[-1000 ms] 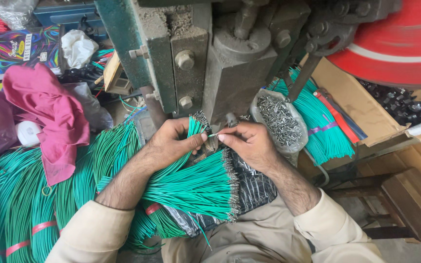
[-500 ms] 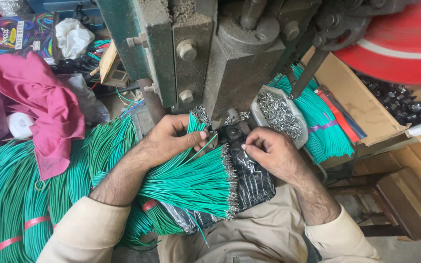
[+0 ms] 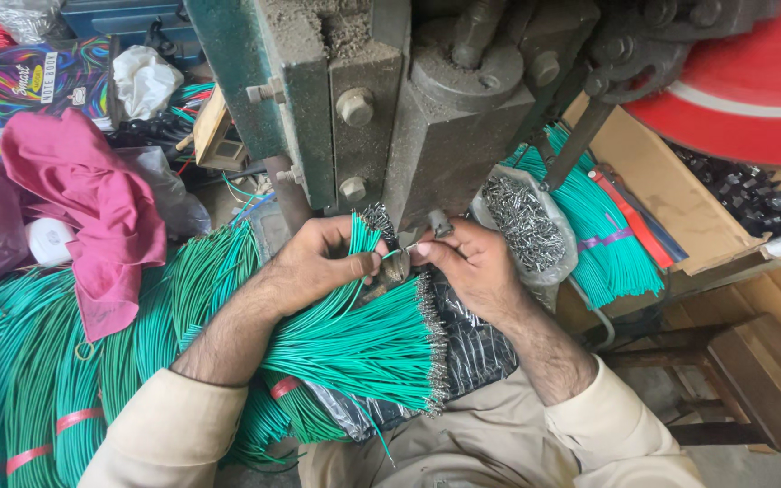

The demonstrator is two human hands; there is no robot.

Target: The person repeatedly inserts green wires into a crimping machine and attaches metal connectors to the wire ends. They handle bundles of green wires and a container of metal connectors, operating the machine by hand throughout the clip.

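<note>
Grey, dusty bolted metal press (image 3: pixel 409 117), far centre. Left hand (image 3: pixel 323 262) closed around a clutch of green wires (image 3: pixel 363 339); the rest fan across the lap, metal-tipped. Right hand (image 3: pixel 467 267) pinches one wire end just beneath the press. Clear bag of metal terminals (image 3: pixel 526 221) right; pink cloth (image 3: pixel 92 217) and a colourful notebook (image 3: pixel 20 77) left.

Beside the grey-green press (image 3: pixel 390 117), the wires (image 3: pixel 354 343) are bright green with silvery metal tips. Left of the press lies a magenta cloth (image 3: pixel 92 217) and a rainbow-swirled notebook (image 3: pixel 29 77). Right of the press, a red wheel (image 3: pixel 752 90) bears a white stripe.
</note>
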